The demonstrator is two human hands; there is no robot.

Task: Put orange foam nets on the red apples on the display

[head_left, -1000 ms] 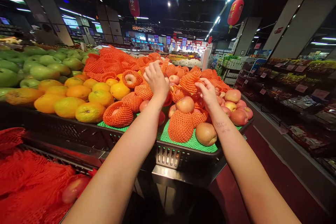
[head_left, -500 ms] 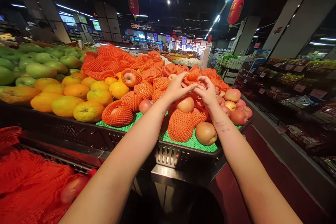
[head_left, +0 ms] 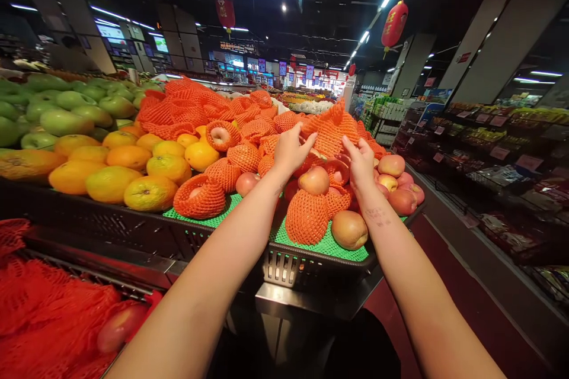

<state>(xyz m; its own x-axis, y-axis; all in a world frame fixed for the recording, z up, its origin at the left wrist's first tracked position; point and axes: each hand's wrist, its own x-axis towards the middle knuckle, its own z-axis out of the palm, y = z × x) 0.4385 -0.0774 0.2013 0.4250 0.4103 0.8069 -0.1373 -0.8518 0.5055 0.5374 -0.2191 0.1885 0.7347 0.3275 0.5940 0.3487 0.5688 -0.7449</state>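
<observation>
In the head view, the hands were close together half a second ago. Now they are apart, and an orange net (head_left: 332, 130) stands up between them, behind the front apple (head_left: 349, 230). The left hand (head_left: 290, 153), behind and left of that apple, has thumb and finger spread by the net. The right hand (head_left: 361, 164), behind the apple, has bent fingers at the net. I cannot tell if either grips. The net looks more spread, so handling it seems unfinished.
</observation>
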